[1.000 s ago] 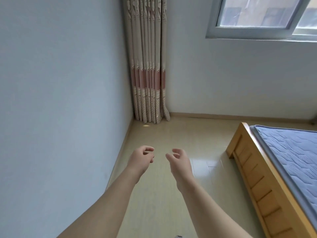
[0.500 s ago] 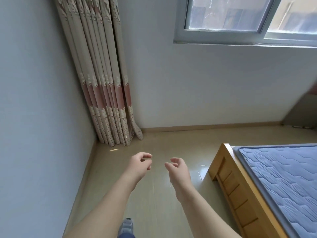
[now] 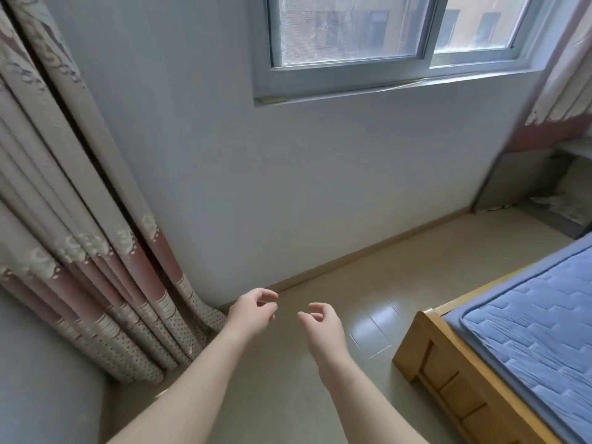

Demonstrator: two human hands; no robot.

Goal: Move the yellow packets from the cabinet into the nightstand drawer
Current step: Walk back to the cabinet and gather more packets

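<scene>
No yellow packets, cabinet or nightstand drawer show in the head view. My left hand (image 3: 253, 310) and my right hand (image 3: 322, 325) hang side by side in front of me over the beige floor. Both have loosely curled fingers and hold nothing. They are about a hand's width apart and touch nothing.
A patterned curtain (image 3: 80, 251) hangs at the left corner. A wooden bed frame (image 3: 448, 363) with a blue mattress (image 3: 538, 322) fills the lower right. A window (image 3: 384, 36) sits above the white wall ahead. A dim recess with pale clutter (image 3: 563, 200) lies at the far right.
The view has swung to the right: the curtain slid to the left edge, more of the window wall, the bed and the far right corner came in. Both hands kept their pose.
</scene>
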